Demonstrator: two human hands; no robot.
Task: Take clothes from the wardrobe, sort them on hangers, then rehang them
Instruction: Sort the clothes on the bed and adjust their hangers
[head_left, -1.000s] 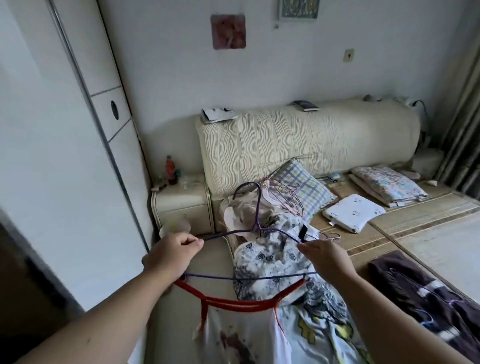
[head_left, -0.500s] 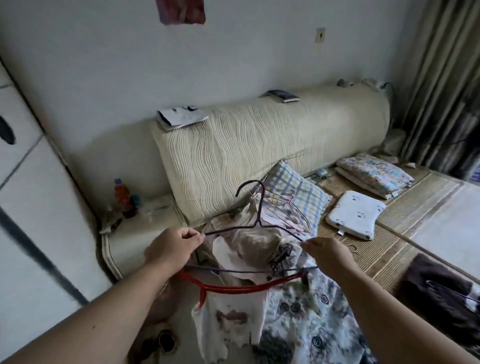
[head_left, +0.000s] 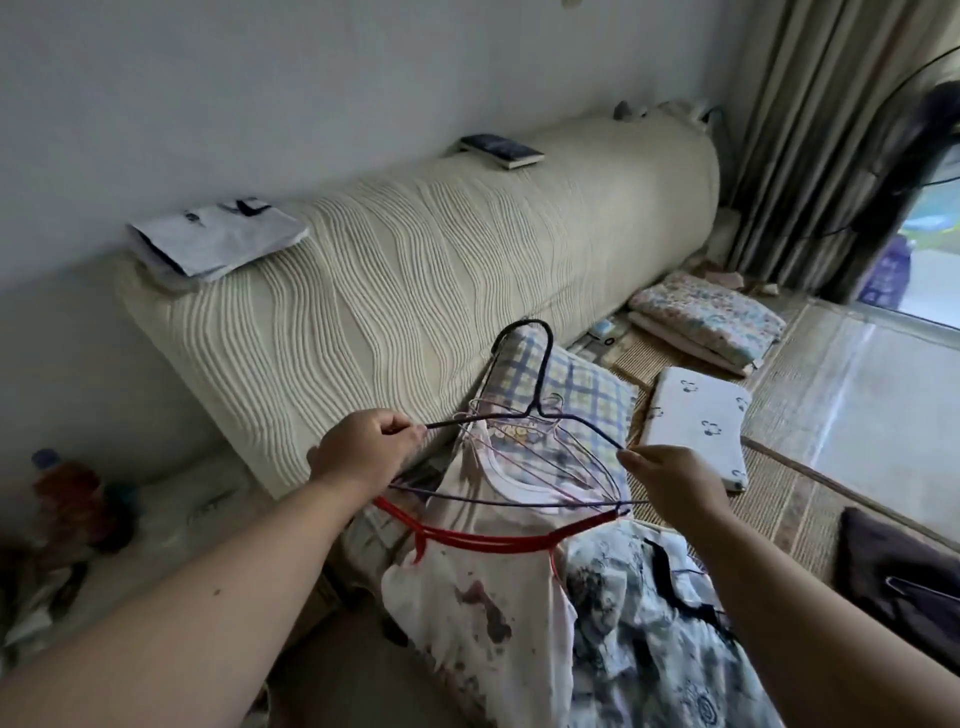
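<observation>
The left hand (head_left: 363, 452) is curled round one shoulder tip of a dark blue wire hanger (head_left: 543, 364), thumb and forefinger pinching the wire. The right hand (head_left: 670, 483) pinches the opposite tip, so the frame spans level between them, its hook rising in front of the cream padded headboard (head_left: 415, 270). (Whether either hand also grips the red hanger (head_left: 483, 540) slung just beneath, I can't tell; its ends run in under the palms.)

From the red one a white stained garment (head_left: 478, 623) droops, below the headboard and beside a blue-patterned cloth (head_left: 649, 623). Such wire is light and springy, I'd judge, and will snag on the thin pale hangers (head_left: 563, 461) behind it, so the shoulders or neck are the places to hold. The fabric looks limp and apt to slip off. Both forearms reach forward, wrists about level.
</observation>
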